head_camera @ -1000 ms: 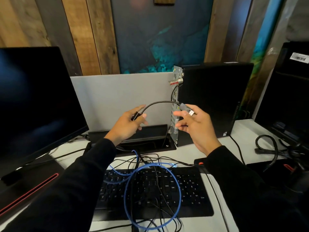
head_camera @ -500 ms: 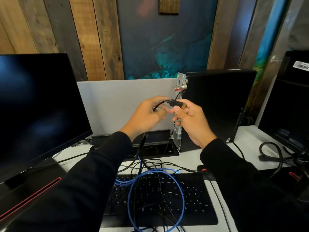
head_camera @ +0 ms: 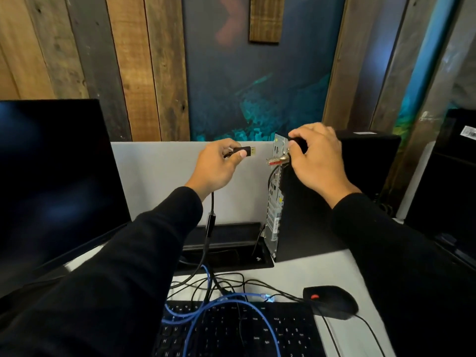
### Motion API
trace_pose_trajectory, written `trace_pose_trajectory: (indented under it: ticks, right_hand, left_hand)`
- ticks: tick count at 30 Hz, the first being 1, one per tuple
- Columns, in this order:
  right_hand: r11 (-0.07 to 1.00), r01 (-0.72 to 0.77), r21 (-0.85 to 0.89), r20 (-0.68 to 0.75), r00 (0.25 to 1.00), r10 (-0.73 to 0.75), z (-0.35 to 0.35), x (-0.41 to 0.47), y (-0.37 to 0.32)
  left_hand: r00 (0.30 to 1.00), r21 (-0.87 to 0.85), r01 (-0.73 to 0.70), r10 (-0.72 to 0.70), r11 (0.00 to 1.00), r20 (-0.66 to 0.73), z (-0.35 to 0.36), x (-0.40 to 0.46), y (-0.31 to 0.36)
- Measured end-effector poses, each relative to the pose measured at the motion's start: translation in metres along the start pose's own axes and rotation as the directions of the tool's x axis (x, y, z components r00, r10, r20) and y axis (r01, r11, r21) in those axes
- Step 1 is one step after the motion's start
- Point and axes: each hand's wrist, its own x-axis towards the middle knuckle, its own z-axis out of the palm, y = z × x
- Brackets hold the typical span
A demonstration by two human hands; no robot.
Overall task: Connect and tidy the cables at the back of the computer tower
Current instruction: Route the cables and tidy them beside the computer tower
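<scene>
Facing plank wall [head_camera: 134, 68], grey divider [head_camera: 159, 176] behind cable-strewn white desk [head_camera: 296, 274]

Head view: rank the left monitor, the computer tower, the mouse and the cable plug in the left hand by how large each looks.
1. Left monitor, cropped by the frame edge.
2. Computer tower, partly hidden behind the right hand.
3. Mouse, nearer the camera.
4. Cable plug, in the left hand.

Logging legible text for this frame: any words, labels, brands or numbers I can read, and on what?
None can be quoted with confidence.
Keyboard: key legends visible, too blurred to read.
White sticker on the black unit at far right: barcode-like print, too small.
Stickers low on the computer tower rear panel: illegible.
Plug in the left hand, mouse: no text visible.
</scene>
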Motion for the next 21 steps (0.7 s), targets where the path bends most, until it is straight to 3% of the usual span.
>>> trace_pose_trajectory:
  ticks: [4,10,21]
  right_hand:
    - [0.993,0.031,-0.113,0.017,0.999,-0.029,0.018,0.000,0.016]
    - [0.991,0.109,-0.082,-0.138,0.983,-0.120,0.036,-0.009,0.030]
    - [0.995,0.087,-0.041,-0.309,0.946,-0.095,0.058,-0.007,0.029]
  left_hand:
    - [0.996,0.081,-0.032,0.026,0.996,0.083,0.015,0.023,0.009]
    - [0.988,0.046,-0.085,0.078,0.995,0.137,0.040,0.039,0.015]
    - [0.985,0.121,-0.122,0.105,0.985,0.138,0.045,0.045,0.013]
